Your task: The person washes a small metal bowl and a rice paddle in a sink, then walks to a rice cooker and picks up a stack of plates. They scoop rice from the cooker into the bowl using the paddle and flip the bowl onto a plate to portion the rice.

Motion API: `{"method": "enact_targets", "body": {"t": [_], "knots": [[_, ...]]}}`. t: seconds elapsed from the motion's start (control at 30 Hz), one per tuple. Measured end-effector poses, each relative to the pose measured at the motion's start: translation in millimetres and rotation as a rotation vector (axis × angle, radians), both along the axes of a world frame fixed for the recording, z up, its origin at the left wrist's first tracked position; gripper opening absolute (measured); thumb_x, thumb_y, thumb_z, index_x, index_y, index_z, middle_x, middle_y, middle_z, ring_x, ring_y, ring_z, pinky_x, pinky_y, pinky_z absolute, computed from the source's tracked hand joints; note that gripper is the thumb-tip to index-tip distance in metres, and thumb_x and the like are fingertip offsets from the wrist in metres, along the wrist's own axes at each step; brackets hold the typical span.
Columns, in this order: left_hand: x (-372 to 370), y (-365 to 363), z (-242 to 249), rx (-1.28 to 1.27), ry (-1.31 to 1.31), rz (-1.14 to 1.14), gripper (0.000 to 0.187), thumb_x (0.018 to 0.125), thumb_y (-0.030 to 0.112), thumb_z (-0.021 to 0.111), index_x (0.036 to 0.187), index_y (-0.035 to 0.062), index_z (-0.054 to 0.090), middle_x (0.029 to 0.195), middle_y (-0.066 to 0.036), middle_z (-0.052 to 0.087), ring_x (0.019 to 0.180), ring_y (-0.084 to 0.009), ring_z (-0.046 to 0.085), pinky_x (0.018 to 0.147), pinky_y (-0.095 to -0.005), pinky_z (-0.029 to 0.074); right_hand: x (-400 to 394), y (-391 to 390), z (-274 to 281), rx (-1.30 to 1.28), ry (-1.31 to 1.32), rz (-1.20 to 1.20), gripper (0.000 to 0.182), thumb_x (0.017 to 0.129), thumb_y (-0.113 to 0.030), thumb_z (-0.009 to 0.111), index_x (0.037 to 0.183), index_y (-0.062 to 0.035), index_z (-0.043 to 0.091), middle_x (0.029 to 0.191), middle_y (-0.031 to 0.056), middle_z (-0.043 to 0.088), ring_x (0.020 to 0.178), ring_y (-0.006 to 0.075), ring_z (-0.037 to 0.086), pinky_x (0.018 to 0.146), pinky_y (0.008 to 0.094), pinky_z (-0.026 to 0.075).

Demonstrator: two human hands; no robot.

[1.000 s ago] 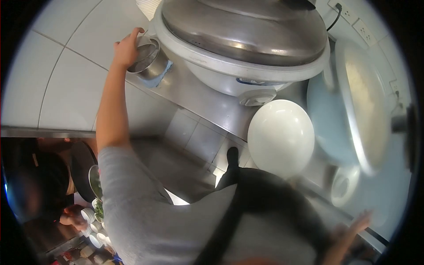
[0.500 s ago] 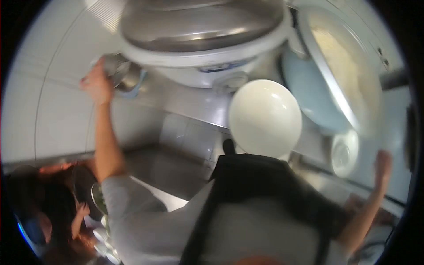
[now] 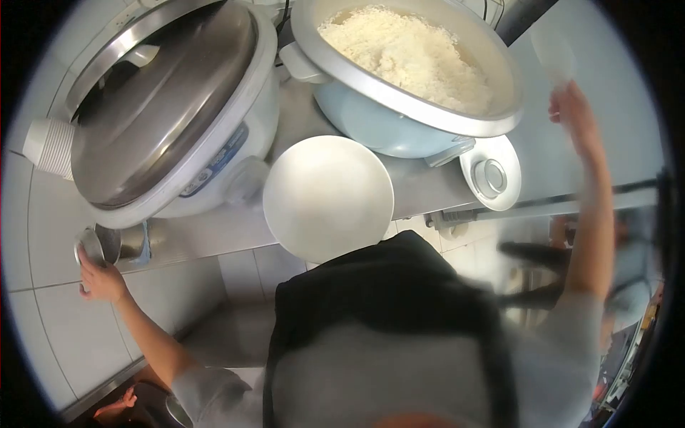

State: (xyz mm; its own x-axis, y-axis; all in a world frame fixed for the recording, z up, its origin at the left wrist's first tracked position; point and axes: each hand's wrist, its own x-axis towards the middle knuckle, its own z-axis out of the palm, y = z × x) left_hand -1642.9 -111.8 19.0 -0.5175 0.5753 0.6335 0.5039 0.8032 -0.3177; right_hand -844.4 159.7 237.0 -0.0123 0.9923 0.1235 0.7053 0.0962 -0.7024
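At the left end of the counter, my left hand (image 3: 103, 279) has its fingers closed around a small metal cup (image 3: 87, 246). Close beside the cup stands a metal container (image 3: 133, 242) with a bluish cloth-like piece (image 3: 146, 246) at its side. My right hand (image 3: 576, 121) is raised at the far right with its fingers closed. Above those fingers shows a pale, blurred, paddle-shaped thing (image 3: 553, 53), too smeared to name surely. A large white bowl (image 3: 328, 200) sits at the counter's front edge, between my hands. Behind it, a blue cooker (image 3: 385, 128) holds white rice (image 3: 407, 53).
A second large cooker (image 3: 235, 167) has its metal lid (image 3: 164, 107) on. Stacked white cups (image 3: 50, 146) stand left of it. An oval white dish (image 3: 503, 160) bears a small clear cup (image 3: 489, 177). Another person's hand (image 3: 127, 399) shows at lower left.
The view has swung right, bringing the open rice cooker to the middle. My right hand has risen from low at the right, and the pale thing now shows above it. My left hand stays at the metal cups.
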Motion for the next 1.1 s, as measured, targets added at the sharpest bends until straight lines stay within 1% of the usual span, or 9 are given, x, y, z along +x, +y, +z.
{"method": "enact_targets", "body": {"t": [0.17, 0.23, 0.3, 0.4, 0.53, 0.67, 0.77, 0.9, 1.1], "knots": [[-50, -28, -26, 0.072, -0.118, -0.119, 0.057, 0.074, 0.008, 0.056, 0.128, 0.02, 0.045, 0.122, -0.003, 0.054, 0.108, -0.0186, 0.054, 0.081, -0.0437, 0.041, -29, 38, 4, 0.185, -0.346, 0.093, 0.043, 0.088, -0.038, 0.047, 0.116, -0.0065, 0.053, 0.104, 0.004, 0.06, 0.082, 0.0187, 0.054, 0.076, 0.0304, 0.043], [-27, -37, 11, 0.839, -0.333, -0.006, 0.047, 0.079, 0.008, 0.053, 0.126, 0.0073, 0.045, 0.121, -0.014, 0.053, 0.108, -0.0296, 0.054, 0.078, -0.0512, 0.046, -40, 57, 11, 0.114, -0.352, 0.084, 0.048, 0.087, -0.041, 0.048, 0.121, -0.0079, 0.051, 0.11, 0.0071, 0.06, 0.086, 0.0238, 0.057, 0.081, 0.0333, 0.043], [-30, -80, 43, 1.62, -1.12, -0.304, 0.046, 0.083, 0.009, 0.051, 0.126, -0.0031, 0.04, 0.126, -0.025, 0.043, 0.113, -0.0402, 0.046, 0.085, -0.0609, 0.043, -46, 87, 11, 0.123, -0.534, 0.082, 0.049, 0.086, -0.042, 0.048, 0.122, -0.0095, 0.051, 0.111, 0.0092, 0.061, 0.088, 0.0273, 0.06, 0.083, 0.0352, 0.043], [74, -71, 80, 2.037, -1.458, -0.771, 0.066, 0.087, 0.024, 0.05, 0.138, -0.0025, 0.017, 0.143, -0.026, 0.01, 0.13, -0.048, 0.01, 0.101, -0.0684, 0.02, -53, 140, -9, 0.257, -0.967, 0.121, 0.042, 0.086, -0.038, 0.048, 0.119, -0.0122, 0.052, 0.1, 0.0115, 0.064, 0.088, 0.029, 0.061, 0.083, 0.0378, 0.043], [216, -13, 107, 2.253, -1.801, -1.331, 0.084, 0.087, 0.06, 0.029, 0.142, 0.0041, 0.0, 0.146, -0.022, -0.009, 0.132, -0.0477, -0.008, 0.104, -0.0651, 0.005, -70, 214, -47, 0.464, -1.238, 0.265, 0.023, 0.087, -0.02, 0.046, 0.107, -0.0141, 0.055, 0.085, 0.0075, 0.063, 0.086, 0.0245, 0.059, 0.083, 0.0429, 0.038], [302, 87, 131, 1.889, -2.023, -1.606, 0.076, 0.079, 0.021, 0.053, 0.141, 0.0022, 0.013, 0.147, -0.021, 0.0, 0.134, -0.044, -0.002, 0.11, -0.0555, 0.004, -89, 275, -72, 0.687, -1.376, 0.264, 0.03, 0.085, -0.011, 0.044, 0.112, -0.0188, 0.056, 0.089, 0.0025, 0.063, 0.095, 0.0191, 0.056, 0.091, 0.0437, 0.031], [373, 166, 153, 1.637, -2.197, -1.569, 0.09, 0.063, 0.031, 0.073, 0.138, 0.0113, 0.028, 0.144, -0.016, 0.018, 0.134, -0.0382, 0.011, 0.108, -0.06, 0.007, -104, 286, -75, 0.692, -1.405, 0.267, 0.034, 0.084, -0.009, 0.045, 0.115, -0.02, 0.056, 0.087, 0.0024, 0.064, 0.093, 0.0183, 0.057, 0.093, 0.0427, 0.03], [456, 271, 165, 1.462, -2.198, -1.399, 0.074, 0.078, 0.057, 0.052, 0.133, 0.0103, 0.034, 0.135, -0.013, 0.035, 0.124, -0.0351, 0.033, 0.1, -0.056, 0.029, -119, 284, -85, 0.521, -1.482, 0.364, 0.034, 0.082, -0.008, 0.048, 0.112, -0.0207, 0.059, 0.08, 0.004, 0.064, 0.085, 0.0189, 0.06, 0.092, 0.0405, 0.03], [478, 319, 139, 1.39, -1.906, -1.434, 0.06, 0.085, 0.054, 0.044, 0.125, 0.0103, 0.037, 0.124, -0.009, 0.044, 0.113, -0.0288, 0.046, 0.086, -0.051, 0.043, -120, 270, -86, 0.422, -1.364, 0.454, 0.033, 0.083, -0.01, 0.045, 0.107, -0.0228, 0.063, 0.082, 0.003, 0.065, 0.085, 0.0187, 0.061, 0.091, 0.0398, 0.028]]}}
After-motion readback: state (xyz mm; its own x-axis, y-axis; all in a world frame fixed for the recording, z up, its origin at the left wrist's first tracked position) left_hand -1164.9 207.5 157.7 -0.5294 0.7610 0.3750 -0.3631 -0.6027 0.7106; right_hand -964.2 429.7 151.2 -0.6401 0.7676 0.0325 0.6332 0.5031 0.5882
